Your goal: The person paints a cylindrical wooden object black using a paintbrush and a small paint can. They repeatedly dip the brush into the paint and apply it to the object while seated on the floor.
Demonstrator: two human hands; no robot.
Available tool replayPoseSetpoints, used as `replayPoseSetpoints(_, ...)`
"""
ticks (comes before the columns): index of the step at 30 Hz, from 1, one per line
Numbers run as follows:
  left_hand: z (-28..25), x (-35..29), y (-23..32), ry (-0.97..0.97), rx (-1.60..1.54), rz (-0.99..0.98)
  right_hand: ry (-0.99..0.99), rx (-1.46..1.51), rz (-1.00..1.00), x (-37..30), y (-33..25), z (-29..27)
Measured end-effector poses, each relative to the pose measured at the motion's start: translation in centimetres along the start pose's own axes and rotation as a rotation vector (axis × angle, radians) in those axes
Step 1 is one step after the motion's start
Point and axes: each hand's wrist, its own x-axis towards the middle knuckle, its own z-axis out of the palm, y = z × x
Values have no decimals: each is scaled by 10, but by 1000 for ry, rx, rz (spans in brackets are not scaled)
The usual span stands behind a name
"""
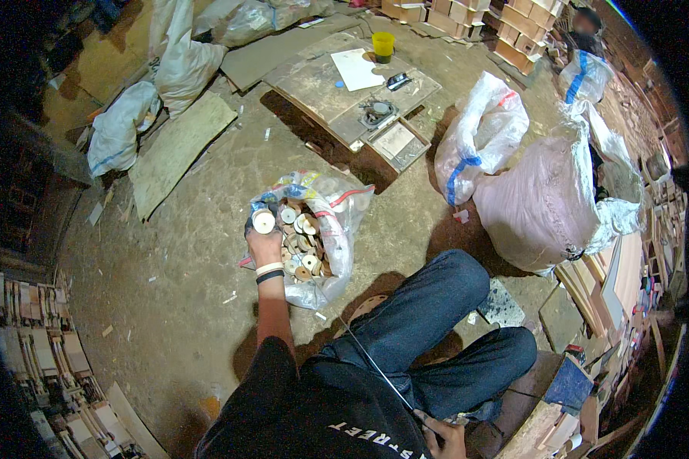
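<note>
My left hand (263, 245), with a pale band and a dark band at the wrist, is closed on a round white disc (264, 222) with a small centre hole. It is over the left side of an open plastic sack (343, 252) on the floor. Inside the sack lie many loose wooden discs (305, 243), some pale-faced, some brown. My right hand (445, 437), low by my lap, grips the end of a long thin metal rod (371, 359). The rod slants up and left across my thigh toward the sack's near edge; its far tip is hard to make out.
Ahead stands a low wooden table (306, 73) with a yellow cup (383, 47) and a white sheet. Bulging sacks (540, 195) stand at right. A flat board (180, 157) lies at left. Wood stacks line both sides; another person (586, 34) sits far right.
</note>
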Motion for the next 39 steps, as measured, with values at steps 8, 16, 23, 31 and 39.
replayPoseSetpoints(8,11,19,3,-55,-142,0,12,6,-3,3,9,-4)
replayPoseSetpoints(16,34,27,-9,-85,-1479,-701,69,-66,-10,3,32,-4)
replayPoseSetpoints(23,44,32,-13,-210,-1486,-723,78,-95,-52,4,35,-13)
replayPoseSetpoints(31,40,19,5,-305,-410,83,4,-173,-181,20,65,-19)
replayPoseSetpoints(39,5,-11,54,-373,203,179,118,-167,-248,20,77,-15)
